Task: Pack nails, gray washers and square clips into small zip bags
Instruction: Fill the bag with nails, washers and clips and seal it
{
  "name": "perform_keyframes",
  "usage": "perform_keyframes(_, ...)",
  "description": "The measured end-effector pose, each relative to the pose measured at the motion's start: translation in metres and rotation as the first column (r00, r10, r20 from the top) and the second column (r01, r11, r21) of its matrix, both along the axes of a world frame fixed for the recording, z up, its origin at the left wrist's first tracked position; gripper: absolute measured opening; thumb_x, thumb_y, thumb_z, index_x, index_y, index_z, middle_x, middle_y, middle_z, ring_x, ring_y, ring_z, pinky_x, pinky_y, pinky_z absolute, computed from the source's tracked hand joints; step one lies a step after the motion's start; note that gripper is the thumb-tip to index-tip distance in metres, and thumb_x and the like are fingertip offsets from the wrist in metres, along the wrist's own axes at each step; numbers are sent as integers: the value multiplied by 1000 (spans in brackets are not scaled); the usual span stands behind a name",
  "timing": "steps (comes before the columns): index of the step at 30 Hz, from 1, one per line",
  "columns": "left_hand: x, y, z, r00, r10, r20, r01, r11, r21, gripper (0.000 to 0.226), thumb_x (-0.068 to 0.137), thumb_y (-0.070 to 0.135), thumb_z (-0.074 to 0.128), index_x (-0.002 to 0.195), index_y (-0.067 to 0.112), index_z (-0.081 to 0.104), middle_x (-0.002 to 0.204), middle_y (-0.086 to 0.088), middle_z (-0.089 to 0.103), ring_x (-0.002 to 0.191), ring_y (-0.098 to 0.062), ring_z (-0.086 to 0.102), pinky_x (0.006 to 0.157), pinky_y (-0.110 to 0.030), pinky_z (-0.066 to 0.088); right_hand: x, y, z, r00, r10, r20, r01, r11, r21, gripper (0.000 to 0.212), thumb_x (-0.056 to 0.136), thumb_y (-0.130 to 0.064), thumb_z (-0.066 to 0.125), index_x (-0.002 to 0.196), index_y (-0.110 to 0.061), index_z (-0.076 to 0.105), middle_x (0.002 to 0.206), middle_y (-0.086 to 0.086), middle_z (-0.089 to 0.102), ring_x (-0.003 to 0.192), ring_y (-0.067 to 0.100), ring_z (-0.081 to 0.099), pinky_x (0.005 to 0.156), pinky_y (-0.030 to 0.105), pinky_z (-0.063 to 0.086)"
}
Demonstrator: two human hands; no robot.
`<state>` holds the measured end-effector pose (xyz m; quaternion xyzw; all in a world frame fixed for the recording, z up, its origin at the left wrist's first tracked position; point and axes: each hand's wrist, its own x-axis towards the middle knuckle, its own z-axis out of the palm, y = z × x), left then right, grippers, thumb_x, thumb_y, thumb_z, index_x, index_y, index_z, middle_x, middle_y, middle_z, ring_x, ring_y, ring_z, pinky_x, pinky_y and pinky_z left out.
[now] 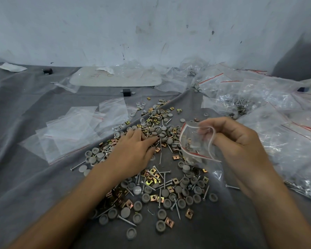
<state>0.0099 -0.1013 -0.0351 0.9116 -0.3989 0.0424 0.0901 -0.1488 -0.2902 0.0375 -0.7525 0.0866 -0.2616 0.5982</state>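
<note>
Two hands logged at work. Left hand (133, 151) laid palm-down on loose nails (127, 220), gray washers (160, 225) and square clips (169, 221), fingertips buried; grasp undeterminable. Right hand (237, 139), just beside, pinching mouth of part-filled zip bag (194, 141), between both hands.

Wall (151, 24): white, scuffed
Gray cloth (25, 114): creased, spread underneath
Black block (126, 92): small, on cloth
Paper scrap (11, 67): white, far left corner

Bare forearms (75, 203), left hand (133, 153), right hand (239, 139)
</note>
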Motion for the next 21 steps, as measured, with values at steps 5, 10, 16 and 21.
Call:
perform_keyframes(5, 0, 0, 1, 996, -59, -73, 53, 995, -79, 43, 103, 45, 43, 145, 36, 47, 127, 8, 46, 122, -15, 40, 107, -36, 33, 1, 0, -2, 1000, 3, -4, -3, 1000, -22, 46, 91, 8, 60, 90, -34, 79, 90, -4, 78, 83, 7, 74, 64, 18, 55)
perform_keyframes(10, 0, -2, 5, 989, -64, -137, 44, 989, -139, 30, 99, 44, 55, 128, 35, 58, 127, 12, 53, 121, -12, 46, 104, -36, 37, 1, -1, -3, 1000, 15, -4, -15, 1000, -22, 46, 91, 7, 60, 89, -35, 79, 90, -5, 78, 82, 7, 74, 62, 17, 55)
perform_keyframes(16, -3, -3, 5, 997, -38, -64, 31, 995, -98, 37, 100, 51, 50, 134, 38, 55, 119, 11, 56, 116, -14, 50, 95, -34, 37, 2, -1, -5, 1000, 21, -12, -21, 999, -37, 44, 91, 5, 62, 92, -35, 79, 91, -5, 79, 84, 8, 74, 63, 17, 54)
perform_keyframes(21, 1, 0, 7, 998, 1, -56, -6, 996, -88, 41, 96, 58, 52, 130, 37, 59, 118, 8, 50, 118, -16, 45, 99, -35, 41, 1, -1, -5, 999, 28, -17, -28, 999, -44, 44, 91, 5, 62, 91, -36, 79, 91, -5, 79, 85, 9, 75, 65, 17, 55)
